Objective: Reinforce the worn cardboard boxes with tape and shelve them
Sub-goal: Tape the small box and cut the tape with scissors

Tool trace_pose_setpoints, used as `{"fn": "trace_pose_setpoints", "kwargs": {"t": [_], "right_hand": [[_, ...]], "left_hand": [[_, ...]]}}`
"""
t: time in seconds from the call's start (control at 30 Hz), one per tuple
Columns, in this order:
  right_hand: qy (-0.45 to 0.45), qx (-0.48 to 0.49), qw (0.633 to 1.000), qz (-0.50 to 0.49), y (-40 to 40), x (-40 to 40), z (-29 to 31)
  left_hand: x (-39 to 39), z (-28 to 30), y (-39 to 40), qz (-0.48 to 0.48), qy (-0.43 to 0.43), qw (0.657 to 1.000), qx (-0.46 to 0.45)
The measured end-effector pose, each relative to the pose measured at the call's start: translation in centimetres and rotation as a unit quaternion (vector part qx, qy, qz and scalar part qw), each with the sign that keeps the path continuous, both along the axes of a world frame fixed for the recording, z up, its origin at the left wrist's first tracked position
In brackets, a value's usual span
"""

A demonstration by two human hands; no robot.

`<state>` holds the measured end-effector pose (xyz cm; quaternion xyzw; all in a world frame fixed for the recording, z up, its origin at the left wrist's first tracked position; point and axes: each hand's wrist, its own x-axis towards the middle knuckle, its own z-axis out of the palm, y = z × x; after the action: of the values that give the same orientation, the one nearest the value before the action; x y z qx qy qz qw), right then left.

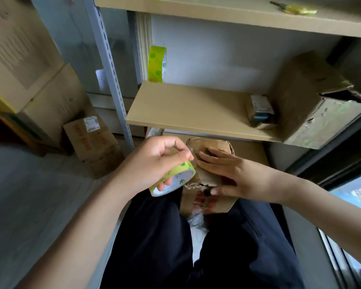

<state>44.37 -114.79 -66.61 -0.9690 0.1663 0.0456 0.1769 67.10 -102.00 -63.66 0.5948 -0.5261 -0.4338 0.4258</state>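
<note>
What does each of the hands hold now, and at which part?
The left hand grips the green tape roll, fingers through its core and thumb on the outer band. The right hand holds nothing; it presses flat on the worn cardboard box.

Soft daylight, moderately dim interior. Brightest patch: window (354, 197) at lower right, slightly blown out. White wall (217, 55) behind shelves evenly lit. Deep shadow under middle shelf (188, 109) and over dark trousers (154, 236), detail lost. Wide-angle bending at edges; upright post (111, 69) leans. Overall soft, boxes at left (19, 49) smeared.
</note>
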Motion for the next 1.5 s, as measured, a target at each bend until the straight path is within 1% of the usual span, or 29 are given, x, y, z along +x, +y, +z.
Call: {"fn": "trace_pose_setpoints", "kwargs": {"t": [0.07,0.17,0.2,0.23,0.27,0.3,0.33,0.37,0.43,0.47,0.53,0.63,0.67,0.73,0.83,0.9,0.97,1.03,1.13,1.27,1.33,1.4,1.43,1.47,1.5], "right_hand": [[-0.005,-0.016,1.000,-0.003,0.0,-0.4,0.6],[-0.028,-0.145,0.989,0.026,0.7,-0.6,1.3],[-0.044,-0.172,0.984,0.034,1.2,-0.5,1.2],[-0.052,-0.177,0.982,0.036,1.5,-0.4,1.2],[-0.056,-0.161,0.985,0.030,1.9,-0.4,1.4],[-0.057,-0.117,0.991,0.015,2.2,-0.5,1.8],[-0.070,-0.052,0.996,-0.001,2.5,-0.6,2.2],[-0.112,0.017,0.993,-0.025,2.7,-0.8,2.7],[-0.215,0.141,0.962,-0.095,3.8,-0.8,4.0],[-0.236,0.197,0.944,-0.119,4.5,-0.6,4.6],[-0.242,0.252,0.924,-0.157,5.8,-0.2,5.0],[-0.257,0.276,0.898,-0.229,7.0,-0.2,4.6],[-0.262,0.265,0.895,-0.244,7.2,-0.4,4.4],[-0.260,0.211,0.905,-0.262,7.9,-0.7,4.0],[-0.246,0.131,0.912,-0.301,8.7,-0.7,3.7],[-0.231,0.116,0.913,-0.314,8.7,-0.9,4.0],[-0.246,0.095,0.911,-0.316,8.6,-1.3,4.5],[-0.268,0.069,0.909,-0.310,8.5,-1.6,5.0],[-0.280,0.060,0.906,-0.313,7.8,-1.2,5.1],[-0.251,0.057,0.917,-0.304,7.2,0.2,4.0],[-0.247,0.011,0.919,-0.306,6.6,0.3,3.6],[-0.255,-0.041,0.911,-0.323,5.5,-0.2,3.7],[-0.244,-0.050,0.914,-0.321,5.0,-0.4,3.9],[-0.218,-0.054,0.925,-0.307,4.6,-0.5,4.0],[-0.190,-0.057,0.936,-0.291,4.3,-0.4,4.0]], "left_hand": [[-0.4,0.8,0.6,-0.009,-0.001,1.000,-0.009],[-1.6,1.3,1.5,-0.002,-0.003,1.000,-0.014],[-2.2,1.2,1.8,0.003,-0.005,1.000,-0.012],[-2.9,1.0,2.1,0.009,-0.006,1.000,-0.007],[-3.5,0.8,2.3,0.016,-0.005,1.000,-0.001],[-4.0,0.5,2.6,0.025,-0.005,1.000,0.005],[-4.5,0.2,2.8,0.035,-0.006,0.999,0.009],[-4.9,0.0,3.0,0.046,-0.007,0.999,0.010],[-5.7,-0.3,3.4,0.064,0.013,0.998,0.007],[-6.2,-0.3,3.6,0.069,0.028,0.997,0.004],[-7.0,-0.4,3.9,0.082,0.050,0.995,-0.001],[-7.8,-0.8,4.4,0.112,0.072,0.991,-0.004],[-8.0,-1.0,4.6,0.119,0.081,0.990,-0.002],[-8.5,-1.2,5.0,0.123,0.093,0.988,0.008],[-9.2,-1.5,5.5,0.092,0.096,0.989,0.057],[-9.3,-1.9,5.7,0.054,0.076,0.992,0.087],[-9.5,-2.0,6.0,0.042,0.062,0.993,0.094],[-9.8,-1.8,6.1,0.049,0.061,0.992,0.098],[-10.6,-1.5,6.2,0.081,0.048,0.991,0.092],[-11.1,-1.2,6.7,0.104,0.107,0.982,0.113],[-11.5,-1.3,7.6,0.091,0.139,0.976,0.143],[-12.5,-1.8,9.0,0.061,0.183,0.961,0.197],[-13.1,-2.3,9.5,0.053,0.207,0.954,0.211],[-13.5,-2.7,9.6,0.060,0.221,0.950,0.212],[-13.7,-3.1,9.4,0.078,0.217,0.951,0.206]]}}
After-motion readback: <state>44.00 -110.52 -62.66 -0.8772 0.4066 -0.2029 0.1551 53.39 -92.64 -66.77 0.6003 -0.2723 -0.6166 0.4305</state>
